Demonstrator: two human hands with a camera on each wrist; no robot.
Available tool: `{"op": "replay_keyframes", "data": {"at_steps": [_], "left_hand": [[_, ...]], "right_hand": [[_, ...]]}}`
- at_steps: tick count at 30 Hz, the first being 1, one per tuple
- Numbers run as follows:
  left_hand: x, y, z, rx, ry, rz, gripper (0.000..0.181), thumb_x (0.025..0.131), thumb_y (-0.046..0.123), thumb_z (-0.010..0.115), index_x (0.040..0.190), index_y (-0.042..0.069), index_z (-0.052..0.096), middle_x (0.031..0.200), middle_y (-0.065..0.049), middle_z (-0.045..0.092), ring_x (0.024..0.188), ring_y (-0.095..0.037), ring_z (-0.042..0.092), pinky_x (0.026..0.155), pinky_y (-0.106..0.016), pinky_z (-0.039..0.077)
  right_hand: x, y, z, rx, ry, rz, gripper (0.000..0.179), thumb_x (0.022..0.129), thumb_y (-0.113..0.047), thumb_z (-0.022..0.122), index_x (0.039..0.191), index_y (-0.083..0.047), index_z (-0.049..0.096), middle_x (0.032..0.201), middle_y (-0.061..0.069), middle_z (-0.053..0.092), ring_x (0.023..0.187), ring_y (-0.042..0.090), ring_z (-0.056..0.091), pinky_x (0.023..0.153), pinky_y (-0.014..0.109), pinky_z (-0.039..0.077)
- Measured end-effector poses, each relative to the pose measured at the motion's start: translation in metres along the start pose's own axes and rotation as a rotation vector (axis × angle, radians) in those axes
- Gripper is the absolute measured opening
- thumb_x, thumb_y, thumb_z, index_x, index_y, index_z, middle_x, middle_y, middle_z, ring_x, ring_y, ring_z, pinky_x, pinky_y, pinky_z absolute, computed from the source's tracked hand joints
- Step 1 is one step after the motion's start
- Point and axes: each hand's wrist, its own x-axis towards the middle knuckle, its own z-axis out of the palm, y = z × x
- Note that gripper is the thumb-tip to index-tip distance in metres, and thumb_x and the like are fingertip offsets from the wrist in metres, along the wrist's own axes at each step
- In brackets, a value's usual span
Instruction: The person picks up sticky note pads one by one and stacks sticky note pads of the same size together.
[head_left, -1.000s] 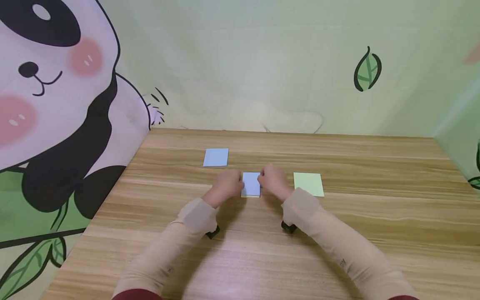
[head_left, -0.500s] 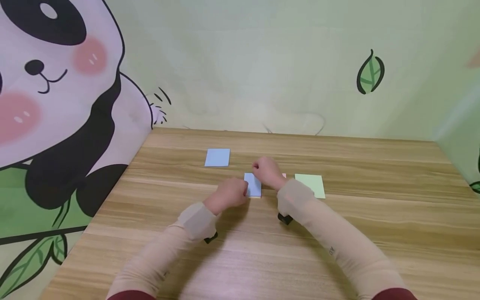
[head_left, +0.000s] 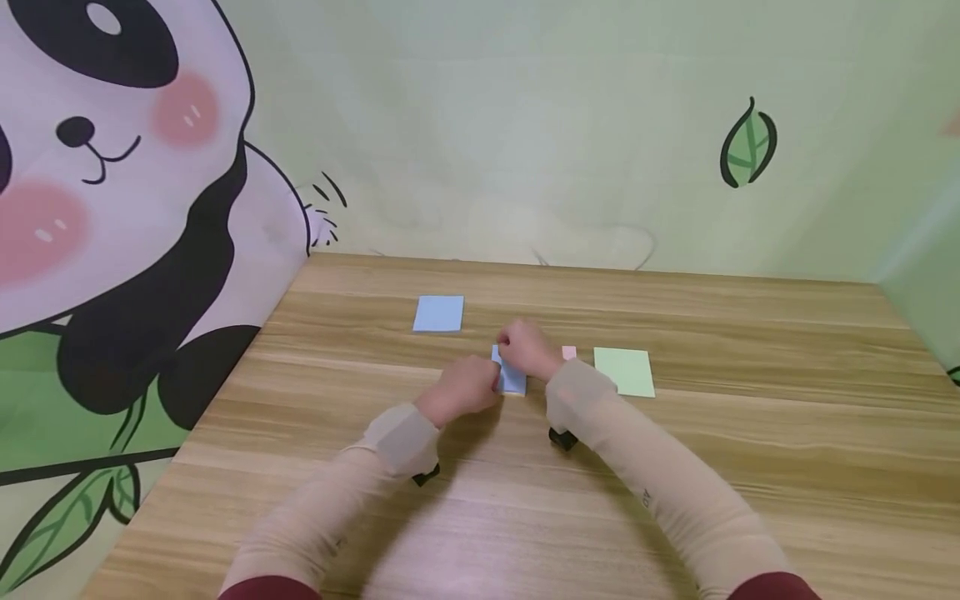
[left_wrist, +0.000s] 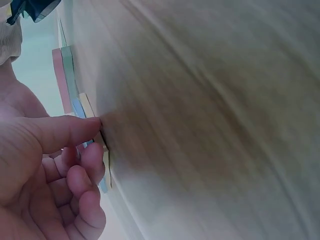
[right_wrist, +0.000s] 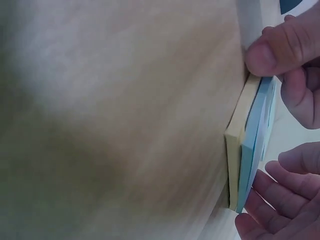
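Note:
A blue sticky note pad (head_left: 513, 379) lies stacked on a yellow pad (right_wrist: 233, 165) at mid-table. The left hand (head_left: 463, 385) is at the stack's left edge with curled fingers, the thumb tip against the edge in the left wrist view. Over the far right part of the stack, the right hand (head_left: 528, 348) has its thumb (right_wrist: 265, 55) and bent index finger at the pads' end. A pink pad (head_left: 569, 352) shows just beyond the right wrist, mostly hidden; the left wrist view shows it on top of a green pad (left_wrist: 70, 72).
A light blue square pad (head_left: 438, 313) lies farther back to the left. A pale green square pad (head_left: 624, 372) is to the right, beside the right forearm. Behind the wooden table (head_left: 750, 467) hangs a backdrop (head_left: 525, 142) printed with a panda and leaves.
The right hand has moved from the stack's right side to its far end, covering part of the blue pad and uncovering some pink. The left hand has shifted slightly nearer along the left edge.

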Motion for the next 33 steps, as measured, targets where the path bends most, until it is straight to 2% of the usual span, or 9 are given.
{"op": "replay_keyframes", "data": {"at_steps": [4, 19, 25, 27, 31, 33], "left_hand": [[0.001, 0.0, 0.001, -0.02, 0.006, -0.002, 0.021, 0.073, 0.011, 0.06, 0.059, 0.012, 0.044, 0.058, 0.0, 0.045, 0.053, -0.013, 0.038, 0.043, -0.024, 0.03], [0.002, -0.001, 0.005, 0.011, 0.03, 0.02, 0.025, 0.074, 0.011, 0.059, 0.058, 0.013, 0.041, 0.056, 0.0, 0.043, 0.051, -0.012, 0.036, 0.044, -0.023, 0.028], [0.001, -0.001, 0.005, 0.005, 0.044, 0.026, 0.026, 0.074, 0.011, 0.059, 0.057, 0.014, 0.04, 0.057, 0.0, 0.046, 0.051, -0.013, 0.038, 0.045, -0.023, 0.029], [0.0, -0.001, 0.005, 0.003, 0.052, 0.032, 0.025, 0.074, 0.011, 0.059, 0.058, 0.013, 0.041, 0.058, 0.0, 0.048, 0.052, -0.013, 0.039, 0.046, -0.024, 0.031], [0.0, -0.002, 0.006, -0.009, 0.064, 0.039, 0.021, 0.074, 0.01, 0.059, 0.06, 0.012, 0.044, 0.059, -0.001, 0.05, 0.053, -0.014, 0.04, 0.047, -0.025, 0.033], [0.0, -0.002, 0.006, -0.018, 0.063, 0.038, 0.019, 0.073, 0.01, 0.059, 0.061, 0.011, 0.045, 0.059, 0.0, 0.049, 0.053, -0.013, 0.04, 0.047, -0.025, 0.033]], "right_hand": [[-0.001, 0.0, 0.001, 0.019, -0.018, 0.016, 0.021, 0.08, -0.006, 0.048, 0.089, 0.001, 0.066, 0.09, 0.013, 0.064, 0.077, 0.021, 0.056, 0.064, 0.027, 0.045], [0.0, 0.003, 0.004, 0.04, -0.025, 0.018, 0.02, 0.081, -0.007, 0.048, 0.088, 0.0, 0.066, 0.085, 0.011, 0.063, 0.07, 0.018, 0.053, 0.057, 0.022, 0.04], [0.001, 0.004, 0.007, 0.026, -0.033, 0.024, 0.021, 0.082, -0.01, 0.049, 0.093, -0.001, 0.065, 0.086, 0.01, 0.063, 0.069, 0.017, 0.052, 0.057, 0.022, 0.04], [0.001, 0.003, 0.007, 0.026, -0.05, 0.021, 0.022, 0.082, -0.01, 0.05, 0.096, -0.001, 0.064, 0.088, 0.011, 0.063, 0.072, 0.018, 0.054, 0.061, 0.024, 0.043], [0.003, 0.004, 0.008, 0.047, -0.081, 0.01, 0.027, 0.082, -0.008, 0.049, 0.104, 0.001, 0.061, 0.101, 0.014, 0.063, 0.085, 0.02, 0.057, 0.077, 0.032, 0.047], [0.004, 0.006, 0.011, 0.04, -0.066, -0.033, 0.03, 0.083, -0.007, 0.044, 0.108, 0.002, 0.059, 0.108, 0.014, 0.061, 0.093, 0.02, 0.057, 0.084, 0.033, 0.045]]}}
